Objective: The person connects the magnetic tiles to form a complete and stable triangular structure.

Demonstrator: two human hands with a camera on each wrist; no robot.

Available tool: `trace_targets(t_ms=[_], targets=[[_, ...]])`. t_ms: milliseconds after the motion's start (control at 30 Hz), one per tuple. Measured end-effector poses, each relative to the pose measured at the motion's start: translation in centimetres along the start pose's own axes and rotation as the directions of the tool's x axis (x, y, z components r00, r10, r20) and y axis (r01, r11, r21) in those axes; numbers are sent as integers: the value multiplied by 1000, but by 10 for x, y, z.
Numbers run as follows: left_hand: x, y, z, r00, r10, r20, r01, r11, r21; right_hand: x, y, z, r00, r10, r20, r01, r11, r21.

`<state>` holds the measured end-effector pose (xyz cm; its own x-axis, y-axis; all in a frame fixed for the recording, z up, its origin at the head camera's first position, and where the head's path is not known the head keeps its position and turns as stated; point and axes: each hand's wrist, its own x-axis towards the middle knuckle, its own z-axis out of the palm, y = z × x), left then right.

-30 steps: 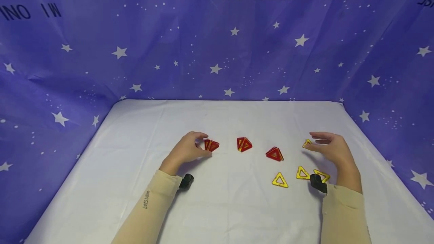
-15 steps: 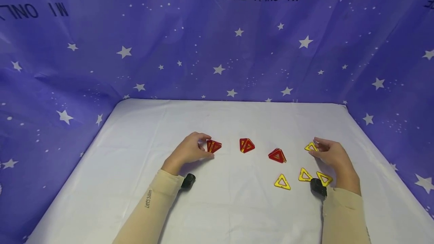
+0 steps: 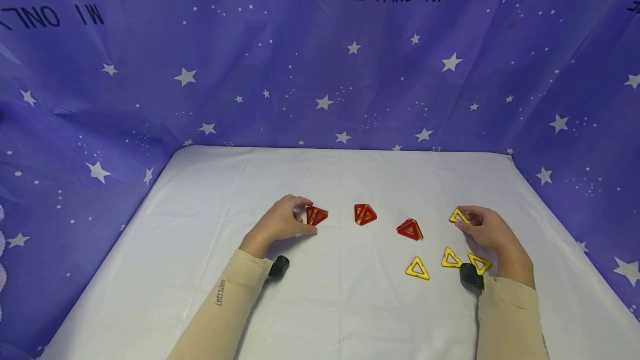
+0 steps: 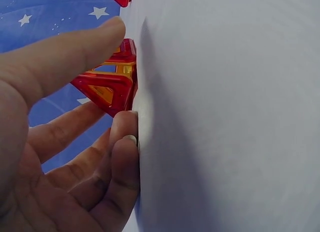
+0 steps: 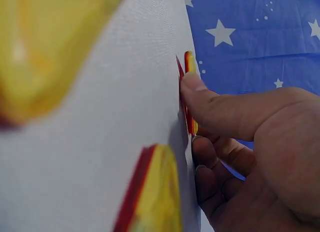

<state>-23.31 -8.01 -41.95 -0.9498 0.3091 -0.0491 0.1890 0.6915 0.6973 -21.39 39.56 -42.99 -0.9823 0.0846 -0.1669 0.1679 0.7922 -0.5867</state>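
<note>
My left hand point(image 3: 282, 219) curls its thumb and fingers round a red pyramid point(image 3: 317, 216) of magnetic tiles standing on the white table. In the left wrist view the thumb lies over that pyramid point(image 4: 107, 91) and the other fingers bend below it; firm contact is hard to judge. Over on the right, my right hand point(image 3: 492, 232) pinches a yellow triangular magnetic tile point(image 3: 457, 216) between thumb and fingers. The right wrist view has this tile point(image 5: 190, 111) edge-on, a red side toward the cloth and yellow outward, partly hidden by the thumb.
Two more red pyramids, one in the middle point(image 3: 365, 214) and one further right point(image 3: 410, 229), stand between the hands. Yellow triangular tiles lie nearer me: a left one point(image 3: 417, 275), a middle one point(image 3: 445, 264) and a right one point(image 3: 485, 269). A purple star-patterned curtain point(image 3: 280, 60) surrounds the table point(image 3: 340, 315).
My right hand has brought its fingers together on the yellow triangular tile, which has tilted slightly. The left hand keeps its place at the red pyramid. The head view has shifted a little.
</note>
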Motion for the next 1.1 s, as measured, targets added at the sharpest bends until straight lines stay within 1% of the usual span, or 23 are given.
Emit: trace_targets(t_ms=[67, 167, 267, 333, 467, 533, 633, 767, 833, 933, 1000, 1100], targets=[[0, 0, 0, 1000, -1, 1, 1, 1000, -2, 0, -3, -1, 1000, 18, 7, -18, 1000, 9], [0, 0, -1, 1000, 10, 1, -10, 1000, -4, -1, -14, -6, 1000, 1, 17, -1, 1000, 20], [0, 1, -3, 1000, 23, -7, -23, 1000, -5, -5, -32, -11, 996, -82, 17, 82, 996, 25], [0, 3, -4, 999, 30, -20, -30, 1000, -2, -9, -48, -13, 988, -152, 12, 151, 988, 24], [-2, 7, -7, 997, 53, -59, -52, 999, 13, -14, -80, -11, 957, -289, 6, 289, 957, 26], [-2, 9, -8, 994, 80, -73, -80, 997, 16, -15, -95, -6, 940, -340, 17, 339, 940, 41], [-2, 13, -9, 986, 138, -94, -135, 990, 38, -16, -115, 4, 919, -391, 53, 388, 919, 66], [-3, 21, -9, 963, 246, -109, -242, 969, 48, -17, -136, 23, 903, -406, 141, 395, 913, 105], [-3, 24, -7, 946, 315, -80, -314, 949, 16, -17, -143, 33, 885, -425, 189, 408, 905, 121], [-3, 28, -1, 921, 389, 11, -388, 921, -29, -16, -151, 51, 850, -468, 241, 451, 884, 125], [-2, 31, 5, 908, 411, 86, -407, 912, -62, -16, -157, 62, 822, -498, 277, 480, 867, 133], [-3, 34, 14, 898, 401, 183, -394, 916, -74, -16, -163, 77, 788, -517, 336, 497, 855, 150]])
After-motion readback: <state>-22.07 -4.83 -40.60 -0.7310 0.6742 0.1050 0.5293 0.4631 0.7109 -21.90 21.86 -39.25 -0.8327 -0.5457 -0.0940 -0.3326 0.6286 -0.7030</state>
